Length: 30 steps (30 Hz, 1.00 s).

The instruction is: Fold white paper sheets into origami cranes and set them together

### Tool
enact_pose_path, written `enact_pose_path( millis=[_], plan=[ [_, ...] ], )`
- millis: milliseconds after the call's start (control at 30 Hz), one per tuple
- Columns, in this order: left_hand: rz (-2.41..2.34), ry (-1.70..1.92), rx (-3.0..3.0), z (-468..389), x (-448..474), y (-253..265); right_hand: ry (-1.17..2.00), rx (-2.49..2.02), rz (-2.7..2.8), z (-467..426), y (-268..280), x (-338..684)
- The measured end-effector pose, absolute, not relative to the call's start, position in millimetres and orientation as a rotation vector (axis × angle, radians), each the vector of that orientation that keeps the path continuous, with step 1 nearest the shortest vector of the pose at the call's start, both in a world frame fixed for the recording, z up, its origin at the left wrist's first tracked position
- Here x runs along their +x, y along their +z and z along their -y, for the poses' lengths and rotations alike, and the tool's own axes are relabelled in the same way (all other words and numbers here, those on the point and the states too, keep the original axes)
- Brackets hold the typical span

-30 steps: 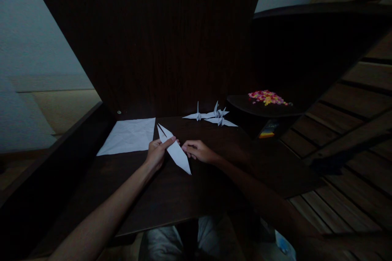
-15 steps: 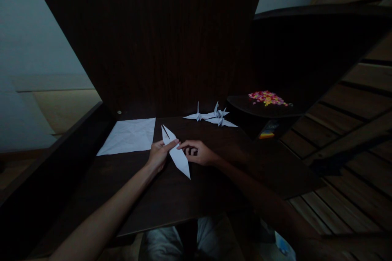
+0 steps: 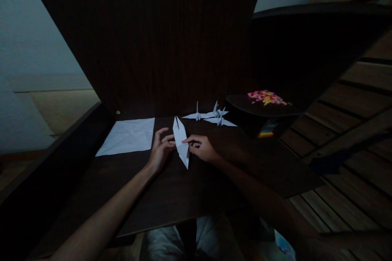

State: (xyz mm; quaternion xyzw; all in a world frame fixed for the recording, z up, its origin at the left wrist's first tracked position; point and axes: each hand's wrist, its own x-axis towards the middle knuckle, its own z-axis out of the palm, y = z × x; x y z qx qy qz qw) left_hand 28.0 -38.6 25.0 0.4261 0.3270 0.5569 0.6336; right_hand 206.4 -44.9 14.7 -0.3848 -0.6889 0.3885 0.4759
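Note:
A white folded paper (image 3: 180, 136), long and diamond-shaped with a slit at its far tip, is held up over the dark table. My right hand (image 3: 202, 147) pinches its right edge between thumb and fingers. At the paper's left side is my left hand (image 3: 161, 149), its fingers spread and curved, the tips at or just behind the edge; whether they touch is hard to tell. Beyond the hands stand several folded white paper cranes (image 3: 219, 121), grouped close together. A flat, creased white sheet (image 3: 127, 136) lies left of my left hand.
A dark upright panel (image 3: 153, 49) rises behind the table (image 3: 137, 200). On a low rounded shelf (image 3: 241, 104) at the right sits a pile of small pink, red and yellow pieces (image 3: 266, 97). A raised dark side board (image 3: 61, 142) borders the left.
My left hand has loosened its thumb grip and opened its fingers. The folded paper has turned more upright in view and shifted slightly away from me, now pinched by my right hand.

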Motion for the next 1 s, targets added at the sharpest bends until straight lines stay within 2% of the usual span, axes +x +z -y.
enact_pose_path(
  millis=[200,633,1000],
  plan=[
    [-0.75,1.117,1.246,45,27,28,1.026,-0.924,1.562,40,12,208],
    [-0.923,1.216,1.281,43,25,26,1.173,-0.875,1.496,43,18,208],
    [-1.016,1.269,1.404,39,26,20,1.071,-0.857,1.52,41,18,204]
  ],
)
